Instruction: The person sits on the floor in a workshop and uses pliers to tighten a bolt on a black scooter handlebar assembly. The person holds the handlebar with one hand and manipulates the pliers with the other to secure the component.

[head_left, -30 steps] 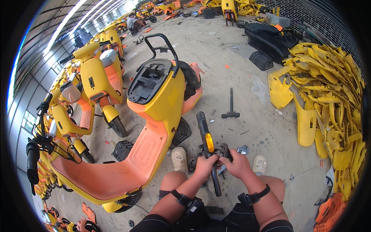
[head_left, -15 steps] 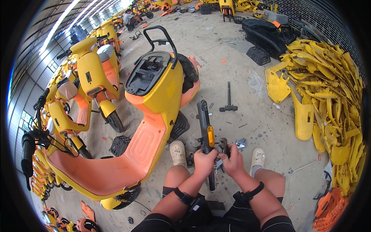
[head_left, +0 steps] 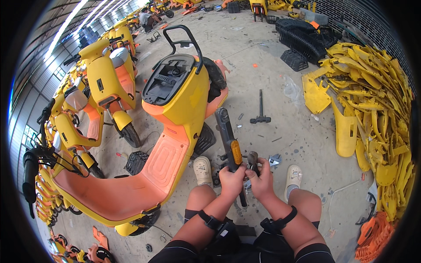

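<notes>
My left hand (head_left: 231, 179) is wrapped round a black fork tube (head_left: 226, 136) that carries an orange reflector (head_left: 236, 152). The tube leans, its top end pointing away and slightly left, its lower end sticking out below my hand. Close beside it, my right hand (head_left: 262, 180) is closed on a dark metal wrench (head_left: 252, 160), with the jaw end showing above the fingers. Both thumbs nearly meet at the tube. My fingers hide most of the wrench's handle and whatever it touches.
To my left stands a yellow and orange scooter (head_left: 164, 158), with more scooters (head_left: 103, 83) behind it. A T-shaped black metal part (head_left: 261, 109) and a silver tool (head_left: 275, 160) lie on the floor. Yellow panels (head_left: 372, 96) are heaped at right; black crates (head_left: 302, 41) sit beyond. A person (head_left: 147, 19) crouches far off.
The fork tube's far end has swung a little to the left and its lower end has risen slightly. Both hands keep their hold and have shifted slightly.
</notes>
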